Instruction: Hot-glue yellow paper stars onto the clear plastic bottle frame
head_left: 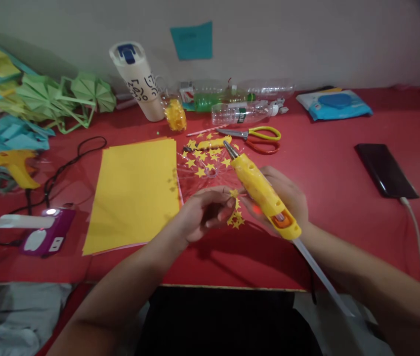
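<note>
My right hand (292,194) is wrapped round a yellow hot glue gun (256,185), its metal nozzle pointing up and to the left. A clear glue stick (323,277) sticks out of the gun's back end. With thumb and fingers curled together, my left hand (204,212) pinches at a small cluster of yellow paper stars (236,217) between the two hands. How the stars hang together is too small to tell. Just beyond the hands, loose yellow stars (200,172) lie on a clear plastic piece, beside a yellow fringed strip (213,143).
Yellow paper sheets (136,193) lie at left. Scissors (264,136), plastic bottles (245,112), a tumbler (138,81) and wipes (334,105) stand behind. A second glue gun (13,163) and a purple power strip (49,232) with cords are far left; a charging phone (385,169) is right.
</note>
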{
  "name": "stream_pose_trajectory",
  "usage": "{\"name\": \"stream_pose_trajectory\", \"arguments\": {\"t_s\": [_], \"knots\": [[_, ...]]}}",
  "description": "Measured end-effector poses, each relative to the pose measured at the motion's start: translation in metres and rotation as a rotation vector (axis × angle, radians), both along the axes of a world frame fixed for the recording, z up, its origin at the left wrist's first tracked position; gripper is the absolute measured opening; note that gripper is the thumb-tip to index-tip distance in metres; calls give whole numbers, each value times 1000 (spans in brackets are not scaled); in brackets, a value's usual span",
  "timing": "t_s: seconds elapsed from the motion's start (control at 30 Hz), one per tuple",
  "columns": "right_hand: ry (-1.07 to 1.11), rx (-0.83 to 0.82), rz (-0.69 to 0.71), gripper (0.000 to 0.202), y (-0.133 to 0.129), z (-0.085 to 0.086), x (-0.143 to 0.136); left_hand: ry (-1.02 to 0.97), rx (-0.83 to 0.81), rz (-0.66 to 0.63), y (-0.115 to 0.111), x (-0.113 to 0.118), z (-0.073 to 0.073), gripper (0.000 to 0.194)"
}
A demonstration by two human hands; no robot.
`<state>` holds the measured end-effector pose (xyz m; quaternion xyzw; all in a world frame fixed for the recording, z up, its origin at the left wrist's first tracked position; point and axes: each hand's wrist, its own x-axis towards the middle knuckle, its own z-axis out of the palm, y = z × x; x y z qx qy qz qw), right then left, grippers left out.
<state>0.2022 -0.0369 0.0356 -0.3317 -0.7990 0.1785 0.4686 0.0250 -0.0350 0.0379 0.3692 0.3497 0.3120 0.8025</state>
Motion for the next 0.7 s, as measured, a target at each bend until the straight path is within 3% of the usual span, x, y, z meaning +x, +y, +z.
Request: {"name": "stream_pose_trajectory", "arguments": {"t_s": [0.27, 0.4, 0.47, 0.6, 0.7], "knots": [[-31, 67, -27, 5, 1, -1, -3, -92, -89, -74, 0, -4, -2, 17], [-47, 40, -10, 13, 2, 2, -2, -18, -15, -74, -1, -4, 0, 20], [-43, 19, -44, 14, 4, 4, -2, 160, 184, 42, -2, -4, 2, 23], [-14, -72, -189, 13, 12, 7, -7, 762, 923, 417, -3, -9, -2, 10], [-4, -122, -186, 13, 18, 6, -10, 1090, 1281, 491, -3, -13, -9, 16]]}}
